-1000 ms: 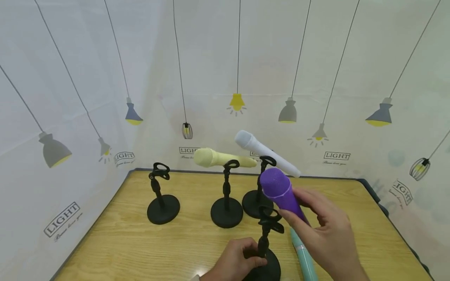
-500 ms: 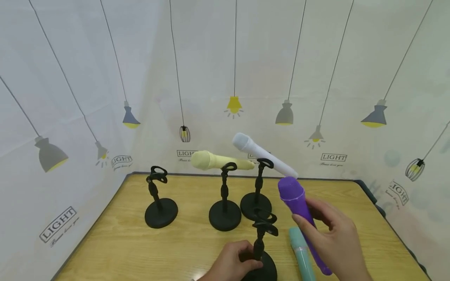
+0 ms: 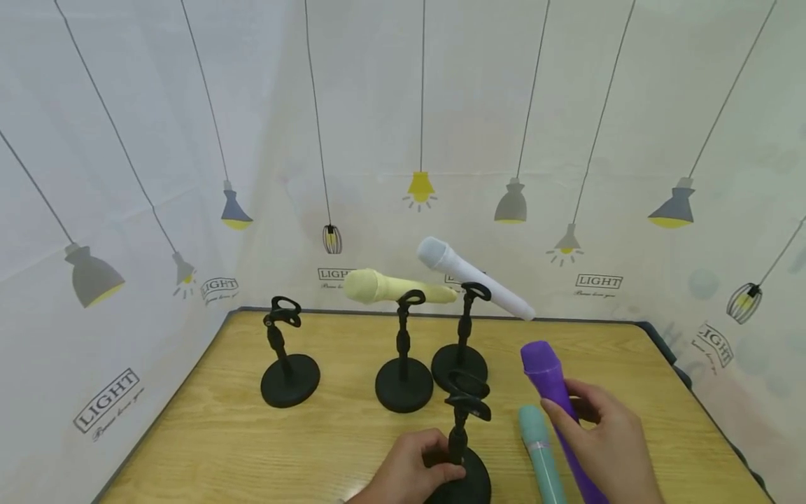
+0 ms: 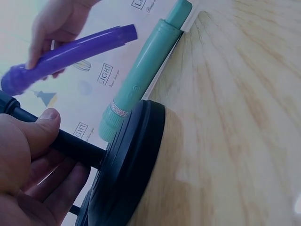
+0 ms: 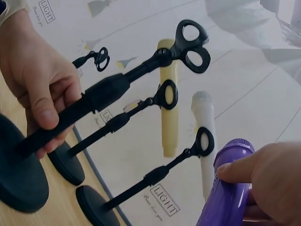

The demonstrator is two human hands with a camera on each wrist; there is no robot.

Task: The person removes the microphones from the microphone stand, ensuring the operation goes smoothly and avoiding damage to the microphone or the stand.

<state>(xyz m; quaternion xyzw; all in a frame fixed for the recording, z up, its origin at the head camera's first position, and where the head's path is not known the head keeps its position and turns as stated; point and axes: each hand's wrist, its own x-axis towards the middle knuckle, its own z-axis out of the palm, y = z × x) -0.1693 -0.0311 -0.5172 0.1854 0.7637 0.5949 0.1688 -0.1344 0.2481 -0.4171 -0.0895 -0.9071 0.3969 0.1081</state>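
Right hand (image 3: 607, 448) lowered purple microphone (image 3: 554, 399) beside near stand (image 3: 462, 448).

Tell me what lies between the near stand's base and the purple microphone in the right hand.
In the head view, the teal microphone lies flat on the table between the near stand's base and the purple microphone. The left wrist view shows its head touching that base.

There are four black microphone stands: one at the left (image 3: 290, 364), one in the middle (image 3: 404, 364), one behind it to the right (image 3: 461, 350), one in front (image 3: 460, 455). There are four microphones: yellow (image 3: 390, 287), white (image 3: 472, 276), purple (image 3: 554, 399), teal (image 3: 540, 455). Two hands are visible.
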